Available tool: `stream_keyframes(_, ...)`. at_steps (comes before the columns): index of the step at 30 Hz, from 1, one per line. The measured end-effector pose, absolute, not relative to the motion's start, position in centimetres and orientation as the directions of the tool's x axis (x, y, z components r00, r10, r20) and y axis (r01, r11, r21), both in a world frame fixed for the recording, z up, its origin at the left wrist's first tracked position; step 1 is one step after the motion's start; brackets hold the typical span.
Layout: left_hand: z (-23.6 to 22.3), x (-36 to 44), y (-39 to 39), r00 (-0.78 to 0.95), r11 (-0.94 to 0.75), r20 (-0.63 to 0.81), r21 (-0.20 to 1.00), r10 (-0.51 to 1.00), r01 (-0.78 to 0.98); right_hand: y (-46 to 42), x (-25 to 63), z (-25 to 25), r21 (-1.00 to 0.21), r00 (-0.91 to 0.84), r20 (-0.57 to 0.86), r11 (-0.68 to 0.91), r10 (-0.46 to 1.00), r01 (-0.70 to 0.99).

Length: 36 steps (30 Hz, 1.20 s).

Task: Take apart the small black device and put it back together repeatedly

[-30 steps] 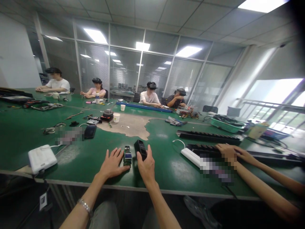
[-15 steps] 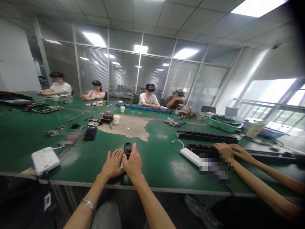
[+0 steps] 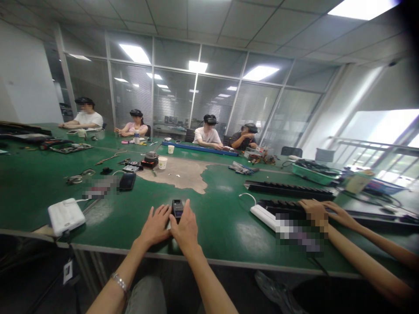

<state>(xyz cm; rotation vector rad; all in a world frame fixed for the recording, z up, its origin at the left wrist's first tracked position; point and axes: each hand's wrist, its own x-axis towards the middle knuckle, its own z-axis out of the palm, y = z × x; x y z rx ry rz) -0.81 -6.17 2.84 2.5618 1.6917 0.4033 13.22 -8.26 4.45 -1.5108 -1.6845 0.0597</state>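
A small black boxy device sits on the glossy green counter, the right hand closed partway about it; the left hand (its grip I cannot tell) lies alongside, fingers extended, probably steadying it.

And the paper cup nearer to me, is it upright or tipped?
Upright: the nearer paper cup has its wide rim on top and its narrower base on the table.

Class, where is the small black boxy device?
In the head view, the small black boxy device is below and left of centre, between the left hand and right hand.
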Motion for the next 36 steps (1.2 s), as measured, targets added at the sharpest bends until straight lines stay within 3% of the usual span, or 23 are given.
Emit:
stream_keyframes(14, 1.7, -0.8, -5.4, 0.409, -0.453, 0.238, 0.174, 0.881, 0.875, -8.2, 13.2, 1.5, -0.576, 0.098, 0.592, 0.335, 0.8, 0.746)
stream_keyframes(24, 2.0, -0.9, -5.3, 0.395, -0.456, 0.269, 0.219, 0.878, 0.863, -8.4, 14.5, 5.3, -0.654, 0.233, 0.643, 0.365, 0.73, 0.662)
stream_keyframes(30, 2.0, -0.8, -5.3, 0.374, -0.442, 0.279, 0.245, 0.885, 0.863, -7.3, 19.5, 4.1, -0.687, 0.357, 0.6, 0.232, 0.716, 0.689)
stream_keyframes(36, 2.2, -0.8, -5.4, 0.37, -0.434, 0.267, 0.246, 0.89, 0.867, -6.9, 21.9, 1.8, -0.666, 0.343, 0.543, 0.145, 0.767, 0.731)
